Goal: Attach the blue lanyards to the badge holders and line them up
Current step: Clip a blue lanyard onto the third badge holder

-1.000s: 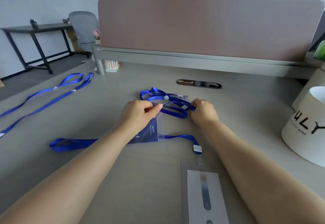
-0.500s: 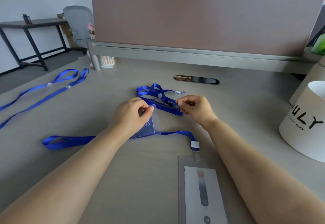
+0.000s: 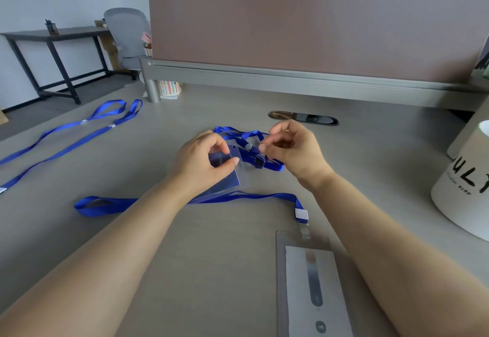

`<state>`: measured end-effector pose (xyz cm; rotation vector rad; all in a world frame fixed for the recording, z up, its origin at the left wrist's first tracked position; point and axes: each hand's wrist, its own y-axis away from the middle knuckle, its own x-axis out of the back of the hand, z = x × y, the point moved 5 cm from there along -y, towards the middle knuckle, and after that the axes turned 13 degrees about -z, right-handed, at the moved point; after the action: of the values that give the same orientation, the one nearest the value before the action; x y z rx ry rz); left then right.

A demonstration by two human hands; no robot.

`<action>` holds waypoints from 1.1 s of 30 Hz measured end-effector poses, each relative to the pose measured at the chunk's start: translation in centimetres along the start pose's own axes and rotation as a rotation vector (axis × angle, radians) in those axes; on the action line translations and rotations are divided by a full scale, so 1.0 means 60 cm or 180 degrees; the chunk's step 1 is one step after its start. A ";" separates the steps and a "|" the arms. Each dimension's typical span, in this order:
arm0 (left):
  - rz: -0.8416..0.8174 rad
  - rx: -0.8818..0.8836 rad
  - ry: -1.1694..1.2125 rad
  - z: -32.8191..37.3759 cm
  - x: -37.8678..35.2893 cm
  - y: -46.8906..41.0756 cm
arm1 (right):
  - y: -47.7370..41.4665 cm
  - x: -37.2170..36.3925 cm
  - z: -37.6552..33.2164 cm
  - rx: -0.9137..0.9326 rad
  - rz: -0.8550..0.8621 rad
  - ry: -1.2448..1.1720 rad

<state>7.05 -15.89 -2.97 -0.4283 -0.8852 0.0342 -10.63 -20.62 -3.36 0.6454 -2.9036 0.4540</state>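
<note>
My left hand (image 3: 202,163) pinches a clear badge holder (image 3: 229,171) with a dark blue card inside, tilted up off the desk. My right hand (image 3: 293,149) pinches the clip end of a bunched blue lanyard (image 3: 264,160) right beside the holder's top edge. A second blue lanyard (image 3: 111,204) lies flat across the desk below my hands; its white end (image 3: 301,214) is clipped to a grey badge holder (image 3: 313,283) lying near the front edge.
Two more blue lanyards (image 3: 76,135) lie stretched out at the far left of the desk. A white round container (image 3: 465,186) with black lettering stands at the right. A cable slot (image 3: 304,118) and a pink divider panel (image 3: 317,30) are behind my hands.
Both hands have lifted off the desk. The left hand has raised and tilted the clear holder; the right hand has brought the lanyard's clip end up beside the holder's top.
</note>
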 end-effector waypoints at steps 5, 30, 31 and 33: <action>-0.0399 -0.0023 0.0530 -0.007 -0.011 -0.003 | 0.001 -0.017 0.000 -0.0037 -0.0259 -0.0480; -0.0257 0.0723 0.1626 -0.025 -0.030 -0.009 | 0.008 -0.057 0.016 -0.0789 -0.0965 0.0040; -0.0262 0.0728 0.1571 -0.027 -0.030 -0.010 | 0.008 -0.057 0.015 -0.0780 -0.0958 0.0101; -0.0083 0.0756 0.1471 -0.034 -0.025 -0.013 | 0.009 -0.050 0.011 -0.0861 -0.0853 0.0428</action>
<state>7.49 -17.64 -4.91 -0.1887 -0.4238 0.0151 -8.20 -19.16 -4.70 0.9019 -2.6326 0.0667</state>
